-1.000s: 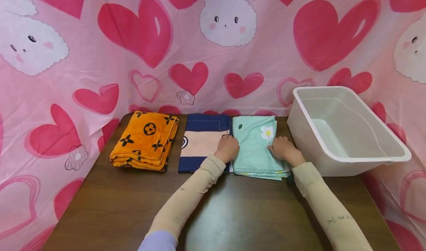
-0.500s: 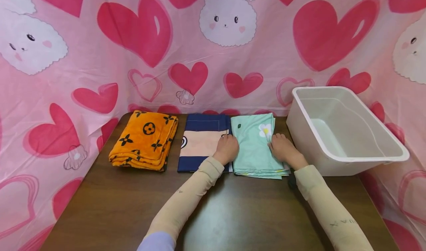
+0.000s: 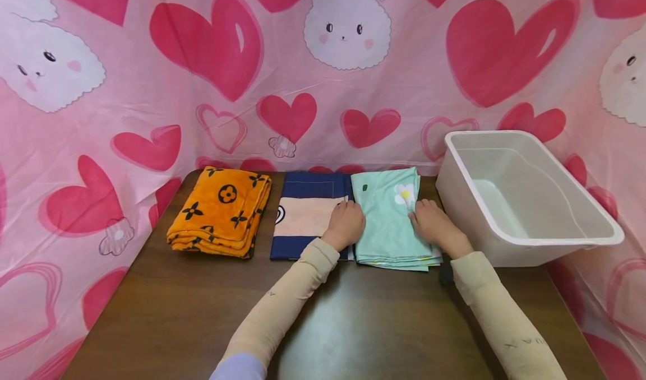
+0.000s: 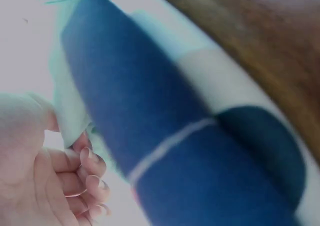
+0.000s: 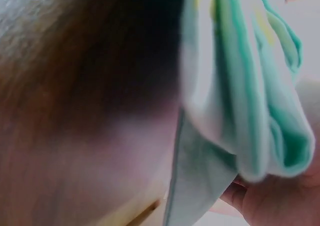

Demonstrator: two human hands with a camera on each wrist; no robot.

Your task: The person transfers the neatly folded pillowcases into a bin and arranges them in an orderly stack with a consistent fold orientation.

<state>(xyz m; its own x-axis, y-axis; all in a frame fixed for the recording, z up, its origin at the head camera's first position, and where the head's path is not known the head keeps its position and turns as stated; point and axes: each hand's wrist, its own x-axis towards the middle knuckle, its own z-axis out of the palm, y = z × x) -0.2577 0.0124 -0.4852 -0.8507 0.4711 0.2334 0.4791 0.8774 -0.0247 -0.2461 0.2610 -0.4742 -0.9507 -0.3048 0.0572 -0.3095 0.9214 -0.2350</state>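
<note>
A folded mint-green cloth [image 3: 388, 228] with a white flower lies between both hands in the head view. My left hand [image 3: 345, 223] pinches its left edge; in the left wrist view, the green fabric [image 4: 70, 96] runs between thumb and curled fingers. My right hand [image 3: 435, 226] grips the opposite edge, and in the right wrist view the layered green folds [image 5: 250, 111] hang beside the palm, with most fingers hidden. Beneath and left of my left hand lies a folded navy and peach cloth [image 3: 305, 217]. Farther left is a folded orange cloth [image 3: 222, 212] with dark flower motifs.
A deep white plastic bin [image 3: 525, 189] stands at the right, close to my right hand. The brown wooden table [image 3: 353, 318] extends toward me. Pink heart-and-rabbit fabric [image 3: 323, 116] hangs behind and at both sides. A small dark object [image 3: 446, 274] shows by my right wrist.
The green cloth's far edge has shifted slightly away from me, and my right hand has moved a little farther forward. My left hand stays nearly in place, as do the other cloths and the bin.
</note>
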